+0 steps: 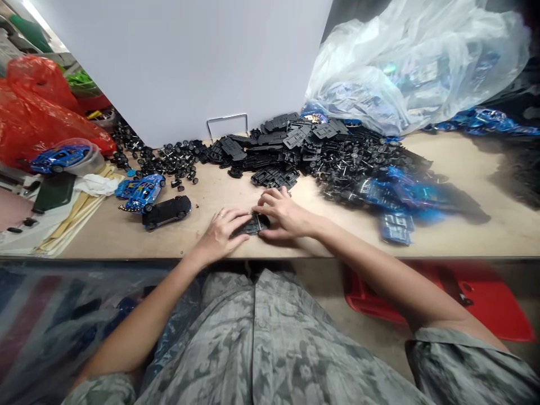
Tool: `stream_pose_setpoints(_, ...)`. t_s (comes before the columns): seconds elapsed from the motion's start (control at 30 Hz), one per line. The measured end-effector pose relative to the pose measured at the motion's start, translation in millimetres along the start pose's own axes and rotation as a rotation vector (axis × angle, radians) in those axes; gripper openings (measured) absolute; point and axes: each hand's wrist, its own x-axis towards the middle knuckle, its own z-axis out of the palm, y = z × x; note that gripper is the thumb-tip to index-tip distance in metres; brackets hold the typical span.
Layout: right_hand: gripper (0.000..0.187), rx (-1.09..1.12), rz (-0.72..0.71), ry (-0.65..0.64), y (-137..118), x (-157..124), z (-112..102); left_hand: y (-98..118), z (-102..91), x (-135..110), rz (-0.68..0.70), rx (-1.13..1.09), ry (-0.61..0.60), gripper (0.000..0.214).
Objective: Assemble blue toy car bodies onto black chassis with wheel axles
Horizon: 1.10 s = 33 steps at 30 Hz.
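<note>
Main risk: the dark ribbed plastic car chassis (pixel 253 226) is small and mostly covered by fingers, so it could slip if the grip shifts between the two hands. It sits just behind the front edge of the wooden workbench (pixel 476 219), so a slip could send it over that edge toward the person's lap. Too much finger pressure could also crack thin plastic, going by how light the piece looks. Its long axis runs roughly side to side across the person, tilted slightly up toward the right; can't tell which end is the front. Left hand (pixel 219 236), ring on one finger, is half closed with fingers curled over the near-left end, apparently holding it. Right hand (pixel 284 215) arches over the other end, fingers bent down, also apparently gripping. Hands nearly touch, and nothing else shows in either. Behind them, loose wheel-and-axle sets (pixel 172 163) and black chassis plates (pixel 274 147) lie heaped, and a stray wheel could roll into the work area. A black toy car (pixel 166 212) and a blue toy car (pixel 141 192) lie off to the left, blurred blue parts (pixel 396 228) to the right, and a clear plastic bag (pixel 415 70) slumps at the back
</note>
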Motion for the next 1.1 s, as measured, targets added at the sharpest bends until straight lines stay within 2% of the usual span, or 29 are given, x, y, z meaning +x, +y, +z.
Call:
stream_pose_setpoints(0.2, 0.063, -0.005, 0.026, -0.005, -4.4, 0.6, 3.1, 6.6, -3.9, 8.3, 0.046, 0.113, -0.124, 0.045)
stream_pose_setpoints(0.27, 0.066, -0.032, 0.056, 0.095, -13.8, -7.1, 2.6, 6.2, -1.7, 9.5, 0.057, 0.166, -0.133, 0.042)
stream_pose_setpoints(0.33, 0.066, -0.054, 0.117, 0.272, -23.6, -23.6, -2.9, 2.8, 2.1, 9.1, 0.054, 0.201, -0.121, 0.044)
stream_pose_setpoints(0.43, 0.056, -0.146, 0.331, 0.502, -28.4, -69.7, -21.3, -5.6, 7.3, 8.0, 0.071, 0.227, -0.089, 0.046)
stream_pose_setpoints(0.53, 0.043, -0.271, 0.603, 0.744, -16.1, -139.1, -44.2, -8.3, 5.5, 9.8, 0.087, 0.193, -0.024, 0.053)
stream_pose_setpoints(0.6, 0.037, -0.332, 0.809, 0.822, -2.0, -187.4, -54.0, -3.8, -0.7, 13.1, 0.093, 0.132, 0.049, 0.059)
stream_pose_setpoints(0.63, 0.035, -0.347, 0.912, 0.8, 4.8, -208.6, -55.7, 0.0, -4.5, 15.1, 0.098, 0.097, 0.093, 0.062)
stream_pose_setpoints(0.7, 0.038, -0.349, 1.018, 0.656, 14.8, -241.0, -52.7, 9.7, -12.1, 18.8, 0.1, 0.045, 0.166, 0.065)
stream_pose_setpoints(0.77, 0.043, -0.326, 1.053, 0.526, 18.2, -259.2, -42.9, 20.7, -18.1, 21.0, 0.105, 0.014, 0.212, 0.065)
stream_pose_setpoints(0.83, 0.047, -0.297, 1.048, 0.488, 17.0, -265.9, -30.3, 31.4, -22.2, 21.3, 0.118, -0.015, 0.228, 0.063)
stream_pose_setpoints(0.97, 0.036, -0.237, 1.018, 0.586, 13.7, -264.0, -13.9, 46.9, -26.9, 19.8, 0.064, -0.101, 0.173, 0.054)
stream_pose_setpoints(1.1, 0.038, -0.146, 0.992, 0.723, 14.1, -259.1, -23.4, 54.2, -25.3, 20.9, -0.082, -0.268, 0.13, 0.046)
